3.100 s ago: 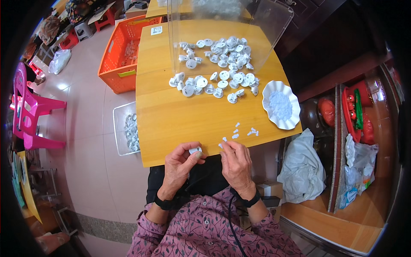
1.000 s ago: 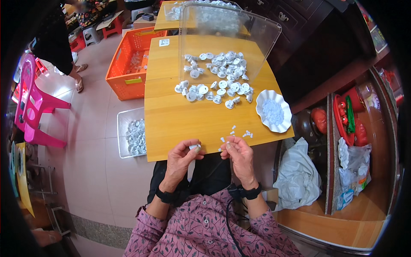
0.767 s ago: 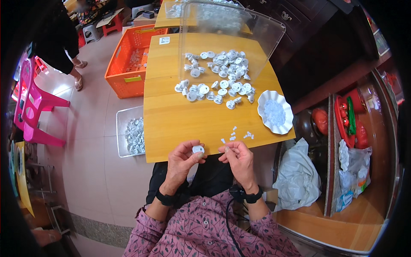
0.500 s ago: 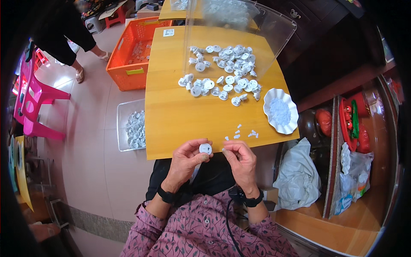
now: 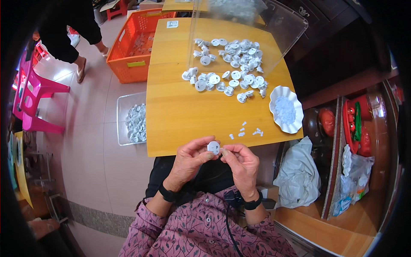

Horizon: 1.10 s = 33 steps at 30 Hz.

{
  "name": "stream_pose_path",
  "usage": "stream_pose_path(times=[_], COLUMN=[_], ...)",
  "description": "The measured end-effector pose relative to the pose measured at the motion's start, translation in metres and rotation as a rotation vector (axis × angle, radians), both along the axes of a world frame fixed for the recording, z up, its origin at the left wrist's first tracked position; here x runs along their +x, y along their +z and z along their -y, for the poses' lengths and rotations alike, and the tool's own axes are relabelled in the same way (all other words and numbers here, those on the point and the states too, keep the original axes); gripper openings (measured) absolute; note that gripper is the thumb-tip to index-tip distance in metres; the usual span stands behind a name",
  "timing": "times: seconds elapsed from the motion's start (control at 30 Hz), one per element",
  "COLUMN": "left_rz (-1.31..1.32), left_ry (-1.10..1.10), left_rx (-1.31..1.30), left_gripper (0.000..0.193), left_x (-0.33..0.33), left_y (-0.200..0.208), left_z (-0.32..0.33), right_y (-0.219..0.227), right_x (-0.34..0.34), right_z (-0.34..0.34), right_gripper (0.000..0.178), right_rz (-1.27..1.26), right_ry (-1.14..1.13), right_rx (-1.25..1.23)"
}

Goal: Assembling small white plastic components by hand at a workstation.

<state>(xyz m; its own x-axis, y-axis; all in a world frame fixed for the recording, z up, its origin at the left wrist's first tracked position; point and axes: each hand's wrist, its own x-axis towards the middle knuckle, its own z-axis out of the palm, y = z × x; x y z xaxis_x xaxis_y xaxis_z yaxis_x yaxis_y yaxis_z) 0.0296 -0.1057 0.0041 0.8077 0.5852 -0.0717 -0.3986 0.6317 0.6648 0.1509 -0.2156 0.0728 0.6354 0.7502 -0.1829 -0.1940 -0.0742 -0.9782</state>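
Observation:
A round white plastic piece with a dark slot [image 5: 212,147] is held between the thumb and fingers of my left hand [image 5: 188,157], just off the table's near edge. My right hand [image 5: 242,165] pinches a tiny white plastic piece [image 5: 222,149] against the disc's right side; fingertips partly cover it. Beyond my hands, several small white plastic pieces [image 5: 242,129] lie loose on the yellow table [image 5: 188,113]. Farther back is a spread of white round plastic parts [image 5: 235,75], some tipped on their sides. A scalloped white dish [image 5: 298,123] of small pale pieces stands at the right.
A clear plastic box [image 5: 274,47] lies tilted over the far parts. Left of the table are a clear bin [image 5: 120,124] of similar parts and an orange crate [image 5: 124,68]. A pink chair [image 5: 45,90] and another person's legs [image 5: 68,38] are farther left. Shelves hold a white bag [image 5: 297,180].
My right hand has brought the tiny piece to the disc's right side; a gap lay between them before. The disc in my left hand has turned slightly. The whole view has shifted a little.

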Motion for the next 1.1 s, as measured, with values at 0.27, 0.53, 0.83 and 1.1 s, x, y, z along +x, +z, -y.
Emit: stream_pose_path(times=[0.27,0.53,0.83,1.1], left_rz=[-0.014,-0.068,-0.124,-0.129], left_ry=[-0.015,-0.040,-0.043,-0.058], left_rx=[-0.019,0.012,0.069,0.095], left_gripper=[0.044,0.043,0.044,0.042], left_x=[0.000,0.001,0.002,0.001], left_y=[-0.003,0.000,0.000,0.003], left_z=[0.001,0.001,0.003,0.001], right_y=[-0.019,-0.018,-0.023,-0.024], right_x=[-0.002,-0.002,-0.002,-0.003], right_z=[-0.005,-0.006,-0.002,-0.002], right_gripper=[0.006,0.005,0.005,0.005], right_rz=[0.220,0.217,0.224,0.237], right_ry=[0.016,0.011,-0.007,-0.023], right_rx=[0.144,0.113,0.095,0.094])
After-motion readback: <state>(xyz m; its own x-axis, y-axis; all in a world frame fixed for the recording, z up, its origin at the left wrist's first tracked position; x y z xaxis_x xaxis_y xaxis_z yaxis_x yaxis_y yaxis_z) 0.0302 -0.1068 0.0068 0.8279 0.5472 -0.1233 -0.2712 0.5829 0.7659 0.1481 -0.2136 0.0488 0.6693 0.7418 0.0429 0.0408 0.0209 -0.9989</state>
